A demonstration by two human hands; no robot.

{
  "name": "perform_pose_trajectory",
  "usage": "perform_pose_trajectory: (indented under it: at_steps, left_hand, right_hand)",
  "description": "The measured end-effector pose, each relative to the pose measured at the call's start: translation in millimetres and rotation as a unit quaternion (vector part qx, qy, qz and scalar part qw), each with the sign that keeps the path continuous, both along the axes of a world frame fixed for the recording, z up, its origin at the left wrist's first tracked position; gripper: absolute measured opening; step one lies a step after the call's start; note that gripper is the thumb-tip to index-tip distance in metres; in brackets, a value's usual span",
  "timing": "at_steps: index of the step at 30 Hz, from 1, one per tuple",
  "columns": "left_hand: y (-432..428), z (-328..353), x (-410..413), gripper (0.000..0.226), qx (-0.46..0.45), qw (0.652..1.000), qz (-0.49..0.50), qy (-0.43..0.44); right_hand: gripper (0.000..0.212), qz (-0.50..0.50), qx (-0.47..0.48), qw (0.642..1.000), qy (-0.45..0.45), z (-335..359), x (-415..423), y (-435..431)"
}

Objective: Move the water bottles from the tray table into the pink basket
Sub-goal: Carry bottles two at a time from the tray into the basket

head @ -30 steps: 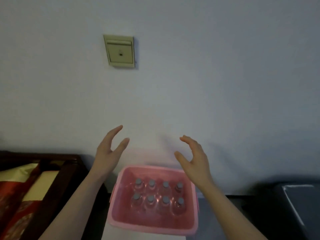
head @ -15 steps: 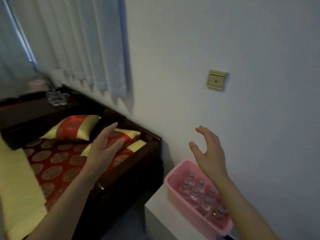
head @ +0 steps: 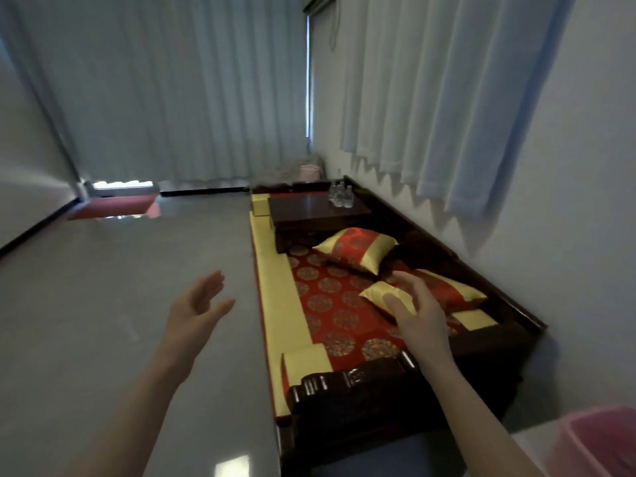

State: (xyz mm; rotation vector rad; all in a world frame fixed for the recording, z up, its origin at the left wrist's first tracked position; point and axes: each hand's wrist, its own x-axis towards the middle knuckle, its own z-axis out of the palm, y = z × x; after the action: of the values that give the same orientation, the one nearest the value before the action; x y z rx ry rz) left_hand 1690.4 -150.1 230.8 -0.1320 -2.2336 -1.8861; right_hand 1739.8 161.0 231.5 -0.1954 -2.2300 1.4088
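The floor (head: 103, 304) on the left is smooth, grey and glossy. The daybed frame (head: 347, 383) is dark carved wood with a polished sheen. The far tray table (head: 309, 210) is the same dark wood, glossy on top. The water bottles (head: 340, 197) on it look like clear plastic. The cushions (head: 354, 247) and mattress cover (head: 327, 304) are shiny red-and-gold patterned cloth. The curtains (head: 172, 80) are matt pleated cloth. The pink basket (head: 599, 415), near right, is smooth plastic.

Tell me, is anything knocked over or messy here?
Not really. The water bottles stand upright together on the tray table, with none tipped or spilled. Only the two red-and-gold cushions lie crooked on the bench, angled differently from each other.
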Motion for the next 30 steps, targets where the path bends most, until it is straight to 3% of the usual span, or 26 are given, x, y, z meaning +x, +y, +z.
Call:
perform_pose_trajectory:
  at_steps: [6,12,19,25,30]
  left_hand:
    - [-171.4,-9.1,-35.8,0.048,0.054,0.997,0.057,0.0]
    - [-255.5,-33.6,-105.0,0.049,0.077,0.994,0.078,-0.018]
    - [-305.3,-58.9,-242.8,0.053,0.011,0.998,0.064,-0.022]
    - [-339.7,-48.4,-405.8,0.059,-0.141,0.988,0.052,0.028]
    - [-372.9,-62.6,-524.7,0.061,-0.15,0.987,0.056,-0.002]
  right_hand:
    - [0.037,0.064,-0.045,0.997,-0.01,-17.3,-78.2,-170.8]
    - [0.038,0.09,-0.016,0.995,-0.026,-25.5,-152.9,-264.3]
    - [0.043,0.074,0.083,0.994,-0.018,-45.9,-290.2,-314.4]
    - [0.052,0.082,0.235,0.969,-0.01,-52.1,-445.6,-349.0]
    - [0.054,0.099,0.253,0.961,-0.05,-59.5,-572.4,-388.8]
